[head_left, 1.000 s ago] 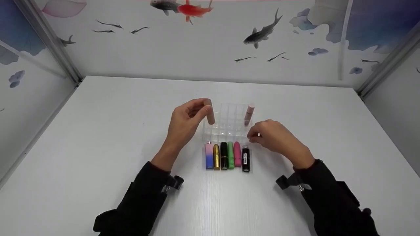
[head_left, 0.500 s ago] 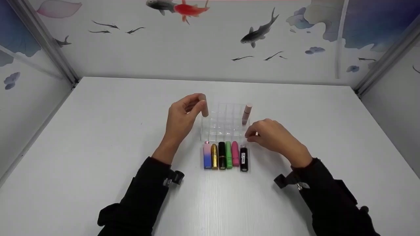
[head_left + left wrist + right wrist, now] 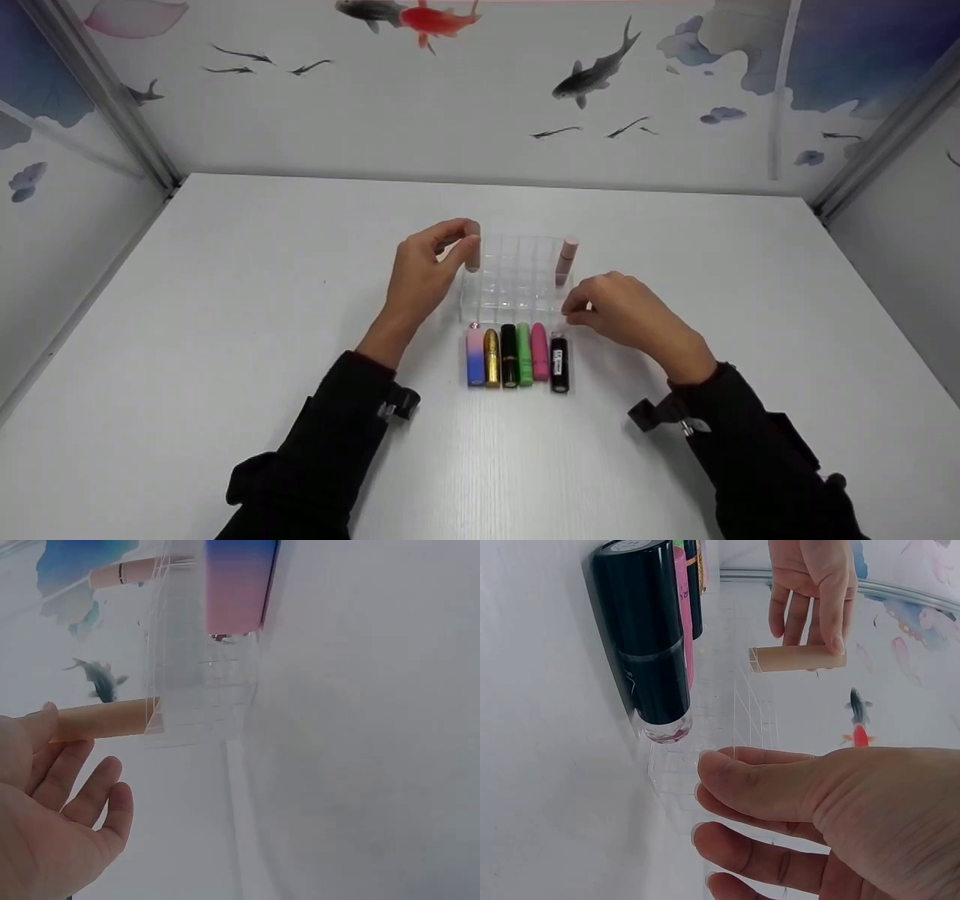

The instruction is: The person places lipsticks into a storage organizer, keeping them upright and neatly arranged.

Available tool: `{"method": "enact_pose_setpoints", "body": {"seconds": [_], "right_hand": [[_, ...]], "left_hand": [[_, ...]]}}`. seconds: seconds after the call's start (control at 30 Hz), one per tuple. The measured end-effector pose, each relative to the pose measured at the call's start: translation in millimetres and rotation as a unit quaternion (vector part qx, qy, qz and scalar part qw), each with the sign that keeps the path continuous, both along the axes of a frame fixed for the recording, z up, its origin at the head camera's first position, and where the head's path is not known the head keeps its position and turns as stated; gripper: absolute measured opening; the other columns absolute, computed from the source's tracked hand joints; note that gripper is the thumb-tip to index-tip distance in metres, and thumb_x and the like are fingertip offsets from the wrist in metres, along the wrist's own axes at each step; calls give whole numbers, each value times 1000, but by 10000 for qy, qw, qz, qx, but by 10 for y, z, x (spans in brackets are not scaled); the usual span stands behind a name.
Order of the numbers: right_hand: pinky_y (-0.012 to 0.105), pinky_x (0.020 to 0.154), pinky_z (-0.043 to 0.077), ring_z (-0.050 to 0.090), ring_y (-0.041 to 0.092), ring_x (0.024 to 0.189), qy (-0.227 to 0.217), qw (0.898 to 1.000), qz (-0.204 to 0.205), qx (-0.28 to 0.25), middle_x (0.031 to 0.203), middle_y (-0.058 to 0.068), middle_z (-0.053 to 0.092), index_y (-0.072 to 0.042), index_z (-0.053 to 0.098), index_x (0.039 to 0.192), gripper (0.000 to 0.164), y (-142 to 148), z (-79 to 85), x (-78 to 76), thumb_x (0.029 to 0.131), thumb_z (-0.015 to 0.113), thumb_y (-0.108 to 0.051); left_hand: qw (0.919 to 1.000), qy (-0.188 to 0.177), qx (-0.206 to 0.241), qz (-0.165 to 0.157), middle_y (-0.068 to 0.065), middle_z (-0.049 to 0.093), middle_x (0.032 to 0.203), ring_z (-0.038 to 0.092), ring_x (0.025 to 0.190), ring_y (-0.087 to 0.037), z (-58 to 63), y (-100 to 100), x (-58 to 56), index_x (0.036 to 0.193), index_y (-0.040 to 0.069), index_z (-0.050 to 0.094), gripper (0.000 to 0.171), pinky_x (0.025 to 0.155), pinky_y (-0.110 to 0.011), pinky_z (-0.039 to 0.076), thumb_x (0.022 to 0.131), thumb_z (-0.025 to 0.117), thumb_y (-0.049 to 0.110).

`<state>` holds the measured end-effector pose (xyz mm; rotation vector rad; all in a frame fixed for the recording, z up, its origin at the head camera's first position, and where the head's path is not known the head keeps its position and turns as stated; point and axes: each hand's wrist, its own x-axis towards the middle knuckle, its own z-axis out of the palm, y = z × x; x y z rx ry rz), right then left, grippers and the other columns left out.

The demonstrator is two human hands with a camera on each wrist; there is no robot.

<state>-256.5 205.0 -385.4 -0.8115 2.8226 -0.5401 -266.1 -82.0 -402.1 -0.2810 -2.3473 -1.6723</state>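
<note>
My left hand (image 3: 421, 266) pinches the upper part of a beige lipstick tube (image 3: 105, 718) between thumb and fingers. The tube stands nearly upright at the back left corner of a clear plastic lipstick organizer (image 3: 517, 289), its lower end overlapping the rim in both wrist views. My right hand (image 3: 630, 311) holds the organizer's front right corner, thumb (image 3: 754, 780) and forefinger at its wall. A pale pink lipstick (image 3: 568, 256) leans in a compartment on the organizer's right side.
Before the organizer lie several tubes in a row: pink-and-blue (image 3: 475, 356), gold (image 3: 491, 360), black (image 3: 509, 356), green (image 3: 524, 356), pink (image 3: 539, 352) and black with a white label (image 3: 559, 364). Printed panels (image 3: 360, 127) wall the white table (image 3: 300, 225) at back and sides.
My left hand has carried the beige tube back and left from over the organizer's left part, then slightly right and down at its back left corner. My right hand has kept its place.
</note>
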Motion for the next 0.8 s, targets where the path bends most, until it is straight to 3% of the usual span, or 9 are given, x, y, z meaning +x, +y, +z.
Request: {"method": "enact_pose_setpoints", "body": {"seconds": [0.3,0.53,0.8], "right_hand": [[42,86,59,77,25,93,-46,10000,21,-66,105,12,90,-3,91,111,12,13,0,-3,103,84,1],[40,84,58,76,25,92,-15,10000,40,-44,105,12,89,-2,91,111,10,27,-6,15,103,85,0],[42,86,59,77,26,93,-57,10000,31,-14,107,14,90,-1,91,112,10,15,-4,0,104,84,0]], "left_hand": [[9991,-251,-345,53,-19,79,139,72,129,-35,-75,36,-4,137,0,81,27,105,-42,60,115,75,16],[9977,-469,-487,-85,-21,78,141,72,132,-38,-73,35,14,142,0,79,31,112,-49,60,117,72,17],[9965,-671,-489,-101,-21,77,145,72,132,-38,-67,10,26,151,0,74,37,118,-49,59,118,70,17]]}}
